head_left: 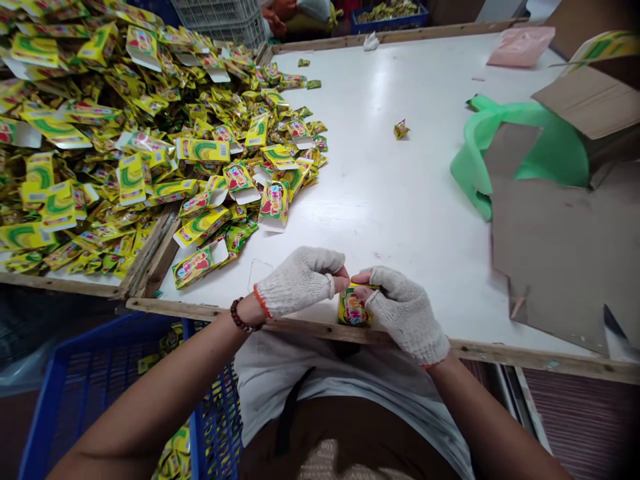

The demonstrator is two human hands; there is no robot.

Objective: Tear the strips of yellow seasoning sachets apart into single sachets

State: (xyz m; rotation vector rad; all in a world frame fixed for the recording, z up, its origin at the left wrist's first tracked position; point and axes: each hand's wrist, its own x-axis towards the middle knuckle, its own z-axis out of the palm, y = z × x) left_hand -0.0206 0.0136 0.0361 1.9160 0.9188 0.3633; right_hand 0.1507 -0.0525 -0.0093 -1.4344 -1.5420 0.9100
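Note:
A small yellow candy box (354, 311) with a red and green printed front stands at the front edge of the white table (380, 213). My right hand (406, 308), in a whitish knit glove with bare fingertips, is closed on the box from its right and top. My left hand (305, 280), gloved the same way, has its thumb and fingers pinched together at the box's upper left corner. Whether those fingertips hold a flap is too small to tell. To the left, a partly opened candy box (194, 267) lies beside green-yellow wrapped sweets (240, 237).
A large heap of yellow boxes and wrapped sweets (150, 147) covers the left side. One wrapped sweet (401, 129) lies mid-table. At right are a green plastic piece (555, 143), flat cardboard (565, 253) and a pink bag (521, 47). Below left stands a blue crate (65, 387).

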